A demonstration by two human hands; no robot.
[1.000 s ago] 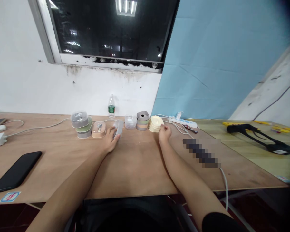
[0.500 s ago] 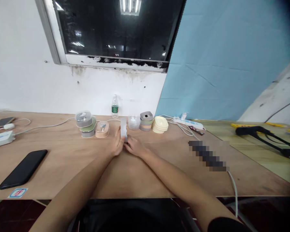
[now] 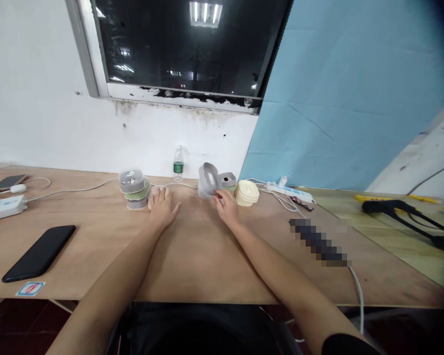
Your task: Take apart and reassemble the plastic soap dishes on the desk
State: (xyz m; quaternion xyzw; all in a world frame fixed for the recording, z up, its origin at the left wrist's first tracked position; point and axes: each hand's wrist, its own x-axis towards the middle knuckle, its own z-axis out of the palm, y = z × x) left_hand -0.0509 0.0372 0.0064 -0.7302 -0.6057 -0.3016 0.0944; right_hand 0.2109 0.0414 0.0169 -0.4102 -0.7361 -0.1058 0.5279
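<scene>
My left hand (image 3: 160, 207) rests on the peach box (image 3: 163, 190). Its fingers lie spread over the lid and the thumb points out to the right, hiding most of the box. My right hand (image 3: 226, 207) pinches the lower right corner of a grey, square, rounded frame-like piece (image 3: 208, 173), which is tilted up. Behind that piece, the clear container is mostly covered. A stack of grey and green boxes (image 3: 136, 190) stands left of my left hand. Another stack, topped by a grey piece with a dark square hole (image 3: 227, 178), is partly hidden behind my right hand.
Cream-coloured stacked pieces (image 3: 247, 191) sit right of my right hand. A plastic bottle (image 3: 178, 165) stands by the wall. A black phone (image 3: 40, 252) lies at the left. Power strips (image 3: 290, 190) and cables run at both sides; a pixelated dark object (image 3: 318, 241) lies at right.
My hands, together at the grey piece before, have separated. My left hand let go and moved left onto the peach box. My right hand carried the piece right and turned its face toward me.
</scene>
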